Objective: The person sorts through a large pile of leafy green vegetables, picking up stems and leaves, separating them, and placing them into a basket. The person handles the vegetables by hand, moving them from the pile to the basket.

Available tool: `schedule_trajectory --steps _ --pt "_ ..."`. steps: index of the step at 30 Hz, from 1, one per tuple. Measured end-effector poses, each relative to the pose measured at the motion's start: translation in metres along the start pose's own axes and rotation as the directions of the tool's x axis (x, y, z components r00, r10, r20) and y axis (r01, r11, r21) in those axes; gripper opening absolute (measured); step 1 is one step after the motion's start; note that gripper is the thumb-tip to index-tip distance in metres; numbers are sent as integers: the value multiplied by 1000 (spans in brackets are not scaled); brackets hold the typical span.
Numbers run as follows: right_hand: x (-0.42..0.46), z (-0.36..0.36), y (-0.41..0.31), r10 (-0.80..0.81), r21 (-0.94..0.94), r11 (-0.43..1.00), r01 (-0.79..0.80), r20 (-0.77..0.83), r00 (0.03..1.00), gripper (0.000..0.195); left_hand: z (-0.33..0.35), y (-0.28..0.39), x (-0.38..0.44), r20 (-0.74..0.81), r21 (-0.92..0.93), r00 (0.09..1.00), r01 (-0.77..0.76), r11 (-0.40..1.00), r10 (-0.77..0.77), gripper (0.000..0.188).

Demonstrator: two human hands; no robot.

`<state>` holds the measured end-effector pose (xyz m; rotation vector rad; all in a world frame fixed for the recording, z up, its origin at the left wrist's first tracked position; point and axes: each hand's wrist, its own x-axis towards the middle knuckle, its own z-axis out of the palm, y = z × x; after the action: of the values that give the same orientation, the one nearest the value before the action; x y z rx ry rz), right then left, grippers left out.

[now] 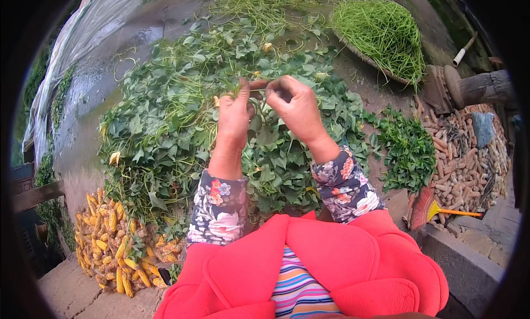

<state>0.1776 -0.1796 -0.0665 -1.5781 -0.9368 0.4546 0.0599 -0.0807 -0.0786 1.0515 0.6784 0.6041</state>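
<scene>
Both hands are raised close together over a wide heap of leafy green vines point(165, 124). My left hand point(235, 118) grips a small bunch of green stems point(235, 89), whose tips stick up past the thumb. To its right, my right hand point(296, 106) has thumb and index finger pinched at a thin stem with leaves hanging beneath. The fingertips of the two hands nearly meet, and their exact contact is partly hidden. A few pale yellow blossoms point(115, 157) show among the leaves.
A round woven basket point(364, 56) heaped with trimmed green stems point(381, 33) stands at upper right. Yellow corn cobs point(112, 244) are piled at lower left. On the right lie loose green leaves point(408, 149), bare cobs point(459, 166) and a broom point(426, 207). Plastic sheeting point(91, 33) edges the upper left.
</scene>
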Motion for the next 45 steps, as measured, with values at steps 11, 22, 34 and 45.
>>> schedule_trajectory --steps 11,22,34,45 --pt "2 -30 -14 -23 -101 994 46 215 976 24 -33 24 1 -86 -286 988 -145 947 125 55" --pt "-8 -6 -5 -74 -185 976 117 224 972 14 -26 13 1 -81 -362 989 -141 921 120 56" --pt "-7 -27 -30 88 47 992 -119 421 903 23 -23 17 3 -139 -381 980 -187 905 144 57" --pt "-10 4 5 63 57 996 -73 167 984 20 7 11 -7 -27 -408 989 -142 902 144 60"
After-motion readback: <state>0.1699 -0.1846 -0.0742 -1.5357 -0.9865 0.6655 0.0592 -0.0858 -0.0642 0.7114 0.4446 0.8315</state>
